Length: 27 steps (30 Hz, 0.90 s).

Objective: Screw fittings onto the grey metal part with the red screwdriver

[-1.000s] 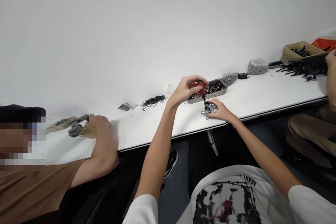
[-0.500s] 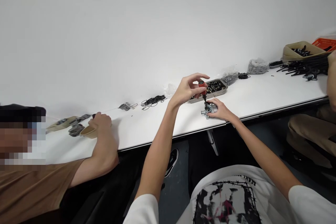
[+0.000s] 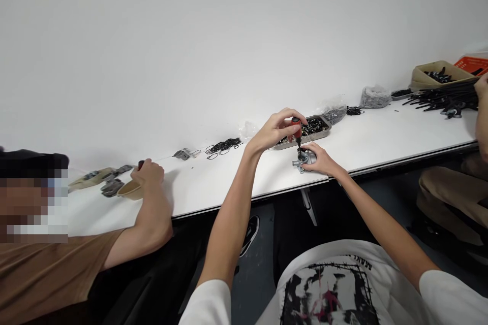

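My left hand point(image 3: 275, 130) is closed round the red handle of a small screwdriver point(image 3: 296, 131), held upright with its tip down in a small grey metal part point(image 3: 302, 159). My right hand point(image 3: 321, 158) grips that metal part and steadies it on the white table point(image 3: 229, 183). Both hands work near the table's front edge. Just behind them lies a shallow metal tray point(image 3: 325, 132) holding several small dark pieces.
A pile of black rings point(image 3: 223, 146) lies left of the tray. A person in a brown shirt on the left has a hand point(image 3: 149, 175) by a tan bowl point(image 3: 130, 191) and grey parts. At far right are plastic bags point(image 3: 373, 96), black rods point(image 3: 442, 96), a tan box point(image 3: 434, 75) and another person's arm.
My left fingers opened on the screwdriver handle half a second ago and have closed round it again. The person on the left has moved a hand slightly right, now holding something red.
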### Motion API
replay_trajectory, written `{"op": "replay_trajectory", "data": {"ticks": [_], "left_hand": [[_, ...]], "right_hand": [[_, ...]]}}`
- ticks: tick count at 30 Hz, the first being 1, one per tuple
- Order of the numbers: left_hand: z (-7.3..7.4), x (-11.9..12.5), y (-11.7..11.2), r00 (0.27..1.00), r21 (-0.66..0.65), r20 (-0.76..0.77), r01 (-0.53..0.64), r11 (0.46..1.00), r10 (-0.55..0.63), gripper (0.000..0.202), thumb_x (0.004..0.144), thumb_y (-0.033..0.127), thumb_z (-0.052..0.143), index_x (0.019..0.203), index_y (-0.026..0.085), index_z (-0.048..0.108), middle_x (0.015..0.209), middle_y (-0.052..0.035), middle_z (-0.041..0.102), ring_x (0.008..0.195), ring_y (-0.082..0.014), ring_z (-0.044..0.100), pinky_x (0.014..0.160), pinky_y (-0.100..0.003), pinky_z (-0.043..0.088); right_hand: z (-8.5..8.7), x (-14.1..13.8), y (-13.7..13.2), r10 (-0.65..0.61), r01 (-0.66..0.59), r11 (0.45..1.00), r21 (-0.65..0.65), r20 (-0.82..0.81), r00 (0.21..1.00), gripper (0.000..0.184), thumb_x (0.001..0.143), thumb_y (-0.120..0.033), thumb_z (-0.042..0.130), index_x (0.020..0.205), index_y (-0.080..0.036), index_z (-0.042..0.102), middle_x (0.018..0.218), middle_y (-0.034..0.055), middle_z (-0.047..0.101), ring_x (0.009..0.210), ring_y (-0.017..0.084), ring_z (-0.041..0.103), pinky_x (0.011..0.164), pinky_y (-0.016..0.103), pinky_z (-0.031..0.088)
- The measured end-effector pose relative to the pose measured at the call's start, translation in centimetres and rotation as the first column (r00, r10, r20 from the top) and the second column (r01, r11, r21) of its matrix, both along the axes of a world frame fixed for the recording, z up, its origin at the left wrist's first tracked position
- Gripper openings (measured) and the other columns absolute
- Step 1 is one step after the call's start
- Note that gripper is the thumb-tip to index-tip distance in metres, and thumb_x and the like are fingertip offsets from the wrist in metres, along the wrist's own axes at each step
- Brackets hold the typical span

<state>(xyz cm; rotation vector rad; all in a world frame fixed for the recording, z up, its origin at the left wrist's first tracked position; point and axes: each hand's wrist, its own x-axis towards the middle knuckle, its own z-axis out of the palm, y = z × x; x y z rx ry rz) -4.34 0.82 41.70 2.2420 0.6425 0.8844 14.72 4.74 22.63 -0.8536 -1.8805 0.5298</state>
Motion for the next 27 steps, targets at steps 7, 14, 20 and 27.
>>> {"op": "replay_trajectory", "data": {"ticks": [7, 14, 20, 27], "left_hand": [[-0.27, 0.01, 0.17, 0.994, -0.035, 0.103, -0.024, 0.999, 0.027, 0.021, 0.085, 0.029, 0.065, 0.105, 0.022, 0.068, 0.089, -0.0051, 0.068, 0.069, -0.0131, 0.066, 0.050, -0.025, 0.051], [-0.18, -0.04, -0.04, 0.992, -0.040, 0.096, -0.079, 0.996, 0.082, 0.018, 0.081, 0.028, 0.071, 0.097, 0.021, 0.067, 0.085, -0.0047, 0.068, 0.066, -0.0127, 0.065, 0.047, -0.024, 0.047], [-0.33, 0.01, 0.32, 0.999, -0.004, 0.045, -0.009, 1.000, 0.009, 0.012, 0.084, 0.029, 0.067, 0.094, 0.022, 0.068, 0.084, -0.0034, 0.067, 0.072, -0.0126, 0.065, 0.060, -0.027, 0.054], [-0.68, 0.23, 0.23, 0.987, -0.072, 0.148, -0.052, 0.996, 0.062, 0.024, 0.079, 0.030, 0.071, 0.102, 0.021, 0.067, 0.093, -0.0060, 0.071, 0.064, -0.0112, 0.063, 0.046, -0.024, 0.047]], "right_hand": [[-0.15, -0.01, 0.14, 0.004, -0.004, 1.000, 0.007, -0.001, 1.000, 0.061, 0.072, -0.036, 0.081, 0.129, -0.023, 0.063, 0.122, 0.0081, 0.061, 0.115, 0.027, 0.061, 0.106, 0.047, 0.049], [-0.03, -0.01, 0.05, -0.002, 0.002, 1.000, 0.005, 0.002, 1.000, 0.061, 0.072, -0.037, 0.081, 0.129, -0.022, 0.064, 0.122, 0.0087, 0.061, 0.115, 0.027, 0.061, 0.105, 0.046, 0.049], [0.00, 0.02, 0.01, -0.004, 0.004, 1.000, 0.000, 0.005, 1.000, 0.062, 0.073, -0.037, 0.080, 0.130, -0.021, 0.063, 0.122, 0.0086, 0.061, 0.115, 0.027, 0.061, 0.105, 0.046, 0.049], [0.06, 0.00, -0.06, -0.001, 0.001, 1.000, 0.016, -0.010, 1.000, 0.060, 0.072, -0.034, 0.081, 0.128, -0.021, 0.064, 0.121, 0.0083, 0.061, 0.114, 0.026, 0.061, 0.106, 0.045, 0.049]]}}
